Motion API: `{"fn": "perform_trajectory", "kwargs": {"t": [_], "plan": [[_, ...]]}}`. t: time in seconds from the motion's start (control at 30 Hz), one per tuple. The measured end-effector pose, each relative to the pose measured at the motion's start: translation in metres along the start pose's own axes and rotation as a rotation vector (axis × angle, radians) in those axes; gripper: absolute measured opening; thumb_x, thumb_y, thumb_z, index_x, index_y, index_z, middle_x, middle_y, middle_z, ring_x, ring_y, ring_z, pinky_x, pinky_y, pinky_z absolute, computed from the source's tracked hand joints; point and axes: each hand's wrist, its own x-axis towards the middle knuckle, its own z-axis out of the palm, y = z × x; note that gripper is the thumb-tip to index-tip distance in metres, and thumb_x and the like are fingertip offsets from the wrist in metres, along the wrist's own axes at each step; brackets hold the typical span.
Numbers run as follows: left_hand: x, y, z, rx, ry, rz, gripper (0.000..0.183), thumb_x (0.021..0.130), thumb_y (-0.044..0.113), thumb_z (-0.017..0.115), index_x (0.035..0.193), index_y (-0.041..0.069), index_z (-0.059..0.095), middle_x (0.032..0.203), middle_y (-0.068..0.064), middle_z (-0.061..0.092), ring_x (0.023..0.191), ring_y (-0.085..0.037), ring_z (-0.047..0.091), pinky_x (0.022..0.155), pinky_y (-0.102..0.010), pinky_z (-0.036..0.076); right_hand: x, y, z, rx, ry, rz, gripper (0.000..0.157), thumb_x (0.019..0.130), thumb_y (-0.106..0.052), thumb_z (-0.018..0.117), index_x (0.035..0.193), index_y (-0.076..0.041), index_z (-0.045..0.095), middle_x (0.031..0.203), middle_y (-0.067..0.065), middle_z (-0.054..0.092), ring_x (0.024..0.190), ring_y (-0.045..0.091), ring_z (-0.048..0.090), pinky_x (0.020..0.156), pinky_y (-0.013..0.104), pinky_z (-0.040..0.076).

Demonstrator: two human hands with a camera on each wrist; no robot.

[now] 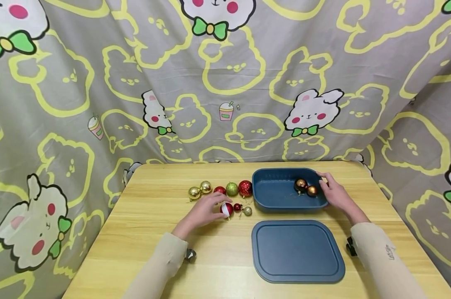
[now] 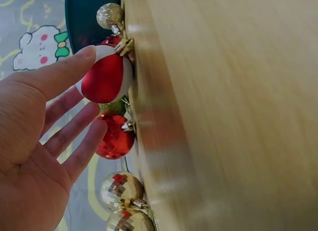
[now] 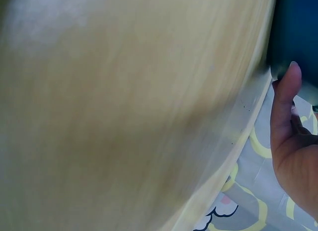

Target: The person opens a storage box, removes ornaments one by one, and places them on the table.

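My left hand reaches over a red-and-white Christmas ball, its fingers spread and fairly straight. In the left wrist view the thumb tip meets the edge of that ball, which is by the tabletop. With my right hand I hold the right end of a blue rectangular container. Its thumb shows against the wall in the right wrist view; the other fingers are partly hidden. Two bronze-brown balls lie inside the container, toward its right end.
Left of the container lie a large red ball, a green ball, two gold balls, a small red ball and a small gold glitter ball. A flat blue lid rests nearer me. A patterned curtain hangs behind the table.
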Motion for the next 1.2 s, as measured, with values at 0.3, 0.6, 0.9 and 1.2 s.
{"fn": "perform_trajectory", "kwargs": {"t": [0.3, 0.6, 0.9, 1.2], "plan": [[0.007, 0.007, -0.006, 0.0, 0.016, 0.026, 0.05, 0.085, 0.024, 0.087, 0.132, 0.022, 0.068, 0.134, 0.002, 0.067, 0.127, -0.023, 0.062, 0.11, -0.047, 0.05, 0.0, 0.0, 0.0, 0.004, 0.001, -0.006, 0.053, 0.115, -0.034, 0.028, 0.16, -0.007, 0.029, 0.111, 0.035, 0.057, 0.072, 0.029, 0.067, 0.053, 0.039, 0.06], [0.038, 0.032, -0.005, -0.047, 0.033, 0.056, 0.047, 0.094, 0.028, 0.079, 0.138, 0.021, 0.066, 0.137, 0.0, 0.066, 0.131, -0.024, 0.06, 0.11, -0.047, 0.05, 0.001, 0.001, 0.001, 0.001, 0.002, -0.008, 0.053, 0.115, -0.033, 0.028, 0.16, -0.006, 0.029, 0.114, 0.037, 0.057, 0.076, 0.031, 0.067, 0.054, 0.039, 0.06], [0.079, 0.057, 0.01, -0.053, 0.025, 0.115, 0.056, 0.098, 0.031, 0.073, 0.15, 0.028, 0.054, 0.153, 0.002, 0.054, 0.143, -0.021, 0.048, 0.117, -0.045, 0.045, 0.002, 0.004, 0.002, -0.009, 0.004, -0.007, 0.053, 0.115, -0.035, 0.028, 0.16, -0.008, 0.029, 0.114, 0.037, 0.057, 0.075, 0.031, 0.067, 0.055, 0.038, 0.059], [0.117, 0.08, 0.027, -0.095, -0.002, 0.121, 0.054, 0.102, 0.032, 0.068, 0.152, 0.028, 0.051, 0.151, 0.002, 0.054, 0.139, -0.016, 0.053, 0.115, -0.036, 0.047, 0.002, 0.005, 0.001, -0.014, 0.008, -0.006, 0.051, 0.115, -0.032, 0.029, 0.16, -0.008, 0.03, 0.117, 0.037, 0.058, 0.077, 0.031, 0.067, 0.056, 0.037, 0.059]]}}
